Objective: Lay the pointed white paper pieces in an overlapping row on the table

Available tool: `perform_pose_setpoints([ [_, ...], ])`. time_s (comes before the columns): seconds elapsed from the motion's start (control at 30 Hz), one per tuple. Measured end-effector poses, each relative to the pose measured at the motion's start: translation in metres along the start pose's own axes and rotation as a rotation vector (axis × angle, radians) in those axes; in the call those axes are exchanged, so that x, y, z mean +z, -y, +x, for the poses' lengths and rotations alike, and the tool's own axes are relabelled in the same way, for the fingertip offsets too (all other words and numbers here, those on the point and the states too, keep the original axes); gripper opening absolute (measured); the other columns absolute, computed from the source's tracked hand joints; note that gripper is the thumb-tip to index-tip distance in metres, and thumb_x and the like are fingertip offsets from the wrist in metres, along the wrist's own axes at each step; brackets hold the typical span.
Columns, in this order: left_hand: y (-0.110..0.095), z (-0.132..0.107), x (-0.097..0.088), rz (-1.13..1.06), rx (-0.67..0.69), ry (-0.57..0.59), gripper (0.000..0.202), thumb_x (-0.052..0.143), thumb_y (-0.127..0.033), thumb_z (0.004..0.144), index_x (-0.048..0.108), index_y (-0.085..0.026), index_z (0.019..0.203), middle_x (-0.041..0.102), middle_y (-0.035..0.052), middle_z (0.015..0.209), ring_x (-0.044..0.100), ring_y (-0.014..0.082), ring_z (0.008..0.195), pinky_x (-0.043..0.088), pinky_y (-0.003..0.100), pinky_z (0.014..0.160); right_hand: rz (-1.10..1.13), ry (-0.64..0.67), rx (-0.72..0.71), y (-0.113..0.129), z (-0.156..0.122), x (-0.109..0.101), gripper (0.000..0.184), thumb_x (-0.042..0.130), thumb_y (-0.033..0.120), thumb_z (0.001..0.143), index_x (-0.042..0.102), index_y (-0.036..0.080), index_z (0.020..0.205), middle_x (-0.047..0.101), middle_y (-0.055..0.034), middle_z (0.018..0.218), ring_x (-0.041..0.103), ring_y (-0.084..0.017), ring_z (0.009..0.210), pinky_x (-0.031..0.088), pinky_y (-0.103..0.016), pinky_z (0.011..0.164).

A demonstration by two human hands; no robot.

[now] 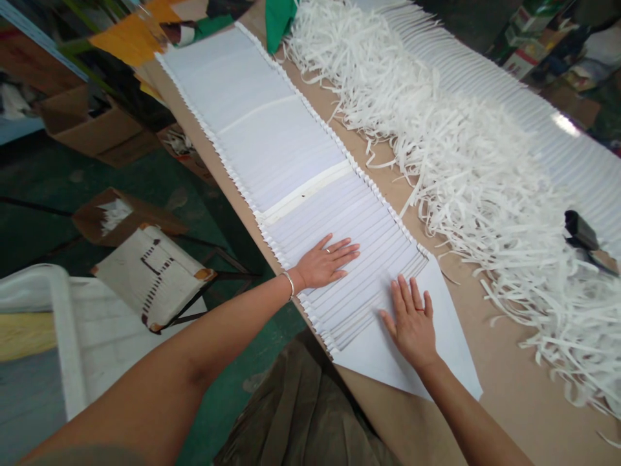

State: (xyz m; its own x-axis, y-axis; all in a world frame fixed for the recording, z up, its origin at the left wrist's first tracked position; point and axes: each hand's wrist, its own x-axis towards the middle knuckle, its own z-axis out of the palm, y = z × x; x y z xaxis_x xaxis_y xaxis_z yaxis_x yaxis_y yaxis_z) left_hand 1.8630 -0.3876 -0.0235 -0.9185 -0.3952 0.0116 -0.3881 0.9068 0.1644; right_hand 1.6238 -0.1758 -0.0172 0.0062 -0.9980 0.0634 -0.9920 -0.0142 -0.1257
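My left hand (325, 264) lies flat on a long row of pleated white paper (310, 239), fingers spread and a bracelet at the wrist. My right hand (411, 320) rests with spread fingers near the row's end, at the edge of a flat white sheet (412, 343) that tapers to a point. Neither hand grips anything. A pale strip (303, 191) crosses the pleats just beyond my left hand. To the right, a thick heap of shredded white paper strips (451, 175) lies along the row.
The brown board tabletop (509, 388) carries a second pleated row (548, 110) and a black tool (582, 233) at the right. Left of the table stand cardboard boxes (92, 126), a stool with a white board (152, 275) and a white crate (63, 336).
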Motion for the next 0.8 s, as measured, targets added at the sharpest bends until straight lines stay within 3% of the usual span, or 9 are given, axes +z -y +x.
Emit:
perform_pose_setpoints([
  [0.2, -0.004, 0.0, -0.004, 0.0, 0.0, 0.01, 0.057, 0.035, -0.044, 0.103, 0.024, -0.031, 0.157, 0.026, -0.0014, 0.165, 0.017, 0.0209, 0.154, 0.013, 0.053, 0.126, 0.008, -0.048, 0.107, -0.012, -0.044, -0.005, 0.075, 0.037, 0.045, 0.102, 0.004, 0.015, 0.161, 0.02, -0.0162, 0.165, 0.016, -0.032, 0.153, 0.019, -0.058, 0.12],
  [0.4, -0.008, 0.001, -0.008, 0.02, -0.01, 0.024, 0.058, 0.038, -0.042, 0.102, 0.025, -0.031, 0.157, 0.028, -0.0002, 0.164, 0.019, 0.0214, 0.154, 0.016, 0.052, 0.125, 0.001, -0.079, 0.223, -0.018, -0.095, -0.004, 0.07, 0.035, 0.041, 0.102, 0.006, 0.018, 0.162, 0.023, -0.0141, 0.164, 0.019, -0.032, 0.153, 0.023, -0.06, 0.119],
  [0.5, -0.013, 0.001, -0.01, 0.035, -0.037, 0.022, 0.058, 0.038, -0.04, 0.102, 0.025, -0.03, 0.157, 0.028, 0.0006, 0.164, 0.019, 0.0216, 0.154, 0.017, 0.053, 0.125, 0.014, -0.069, 0.226, -0.017, -0.107, -0.01, 0.068, 0.033, 0.041, 0.103, 0.007, 0.02, 0.162, 0.025, -0.0129, 0.164, 0.02, -0.03, 0.152, 0.025, -0.058, 0.118],
  [0.67, -0.048, 0.004, -0.007, 0.049, -0.041, -0.027, 0.056, 0.036, -0.038, 0.103, 0.028, -0.024, 0.157, 0.023, 0.0016, 0.166, 0.014, 0.0211, 0.155, 0.018, 0.053, 0.124, 0.022, -0.088, 0.218, -0.007, -0.069, -0.023, 0.066, 0.034, 0.04, 0.103, 0.015, 0.017, 0.161, 0.025, -0.0134, 0.164, 0.017, -0.031, 0.153, 0.019, -0.057, 0.12],
  [0.8, -0.083, 0.009, 0.005, 0.022, 0.054, -0.027, 0.055, 0.036, -0.039, 0.103, 0.028, -0.026, 0.156, 0.023, -0.0006, 0.165, 0.012, 0.0194, 0.155, 0.019, 0.051, 0.125, 0.034, -0.054, 0.148, -0.005, -0.022, -0.017, 0.054, 0.036, 0.04, 0.103, 0.037, 0.018, 0.153, 0.038, -0.0114, 0.159, 0.022, -0.029, 0.151, 0.018, -0.055, 0.119],
])
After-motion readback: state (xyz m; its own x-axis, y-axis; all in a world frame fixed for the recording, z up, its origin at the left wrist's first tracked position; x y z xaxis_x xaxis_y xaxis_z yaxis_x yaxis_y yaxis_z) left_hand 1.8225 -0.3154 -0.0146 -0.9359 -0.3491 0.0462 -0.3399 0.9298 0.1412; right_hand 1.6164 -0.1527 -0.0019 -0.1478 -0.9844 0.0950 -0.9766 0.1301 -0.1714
